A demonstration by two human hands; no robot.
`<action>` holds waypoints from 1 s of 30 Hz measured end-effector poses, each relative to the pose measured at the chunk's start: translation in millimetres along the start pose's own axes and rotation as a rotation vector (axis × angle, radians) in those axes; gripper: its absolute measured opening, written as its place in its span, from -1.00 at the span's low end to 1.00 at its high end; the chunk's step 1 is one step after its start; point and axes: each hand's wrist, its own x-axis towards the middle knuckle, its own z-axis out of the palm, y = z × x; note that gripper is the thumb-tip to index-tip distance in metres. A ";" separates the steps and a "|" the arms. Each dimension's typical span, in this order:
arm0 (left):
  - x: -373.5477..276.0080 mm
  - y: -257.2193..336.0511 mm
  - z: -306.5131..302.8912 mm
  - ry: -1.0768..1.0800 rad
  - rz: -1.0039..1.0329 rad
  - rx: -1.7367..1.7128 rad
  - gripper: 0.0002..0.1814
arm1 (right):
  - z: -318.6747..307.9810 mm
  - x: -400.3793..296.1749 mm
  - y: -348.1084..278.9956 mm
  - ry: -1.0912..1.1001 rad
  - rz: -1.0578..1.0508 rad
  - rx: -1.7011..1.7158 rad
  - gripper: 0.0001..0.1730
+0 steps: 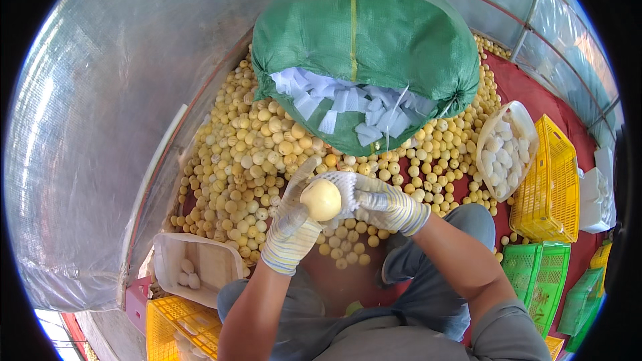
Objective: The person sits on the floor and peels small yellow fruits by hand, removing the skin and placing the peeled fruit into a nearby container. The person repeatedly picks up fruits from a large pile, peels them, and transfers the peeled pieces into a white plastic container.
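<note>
My left hand, in a striped knit work glove, grips a round pale-yellow melon between thumb and fingers. At the melon's right side my right hand, in a matching glove, holds a white foam net sleeve, which partly surrounds the fruit's far side. Beyond my hands a large green woven sack lies with its mouth towards me, full of white foam net sleeves. Many small yellow melons are heaped on the ground around and below the sack.
At the left stand a whitish plastic tub with several sleeved fruits and a yellow crate. To the right are a tub of sleeved fruits, a yellow crate, green crates and a white foam box. Plastic sheeting walls the left.
</note>
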 end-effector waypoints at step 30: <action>-9.4 -9.7 -9.7 0.135 -0.169 0.449 -0.03 | 17.0 -9.1 11.2 0.316 -0.228 -0.454 -0.56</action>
